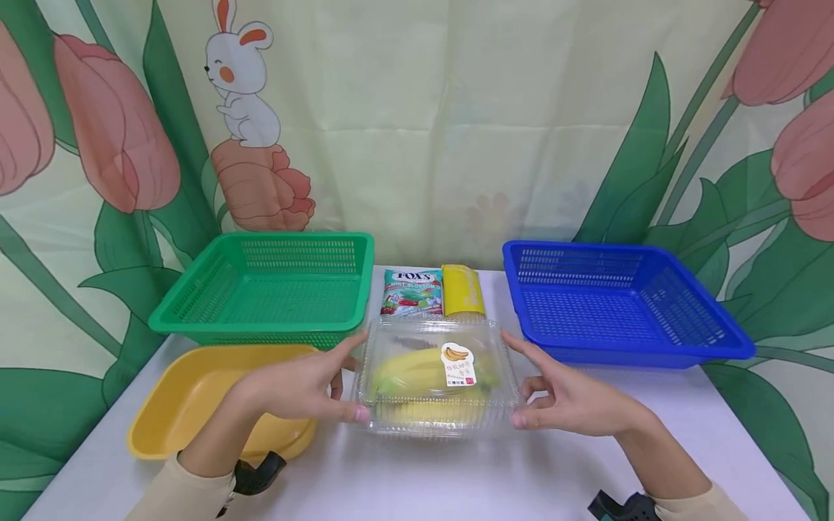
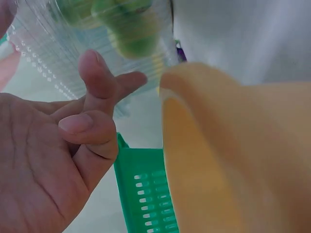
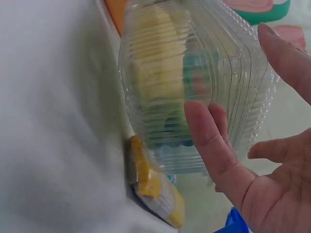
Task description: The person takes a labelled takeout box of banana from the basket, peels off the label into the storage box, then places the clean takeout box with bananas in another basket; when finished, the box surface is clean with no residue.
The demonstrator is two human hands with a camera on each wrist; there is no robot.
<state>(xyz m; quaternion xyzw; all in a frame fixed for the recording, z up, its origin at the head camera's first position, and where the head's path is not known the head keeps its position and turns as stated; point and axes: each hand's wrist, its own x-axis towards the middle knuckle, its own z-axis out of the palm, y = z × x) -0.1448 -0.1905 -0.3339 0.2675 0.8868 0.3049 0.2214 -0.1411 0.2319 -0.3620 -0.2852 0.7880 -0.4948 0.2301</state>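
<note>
A clear plastic clamshell box (image 1: 430, 420) with bananas (image 1: 407, 373) inside is in the middle of the head view. Its lid bears a white sticker (image 1: 459, 364) with a banana picture. My left hand (image 1: 306, 383) holds the box's left side, thumb at the front corner and index finger farther back. On the right side my right hand (image 1: 573, 394) grips it the same way, its other fingers bent in. Both wrist views show fingers at the ribbed plastic walls. Whether the box's base touches the table cannot be told.
Behind the box lie a FOX'S candy bag (image 1: 412, 293) and a yellow packet (image 1: 462, 291). A green basket (image 1: 260, 333) stands at back left, a yellow basin (image 1: 215, 354) in front of it. At back right is a blue basket (image 1: 625, 354). The table (image 1: 417, 485) is white.
</note>
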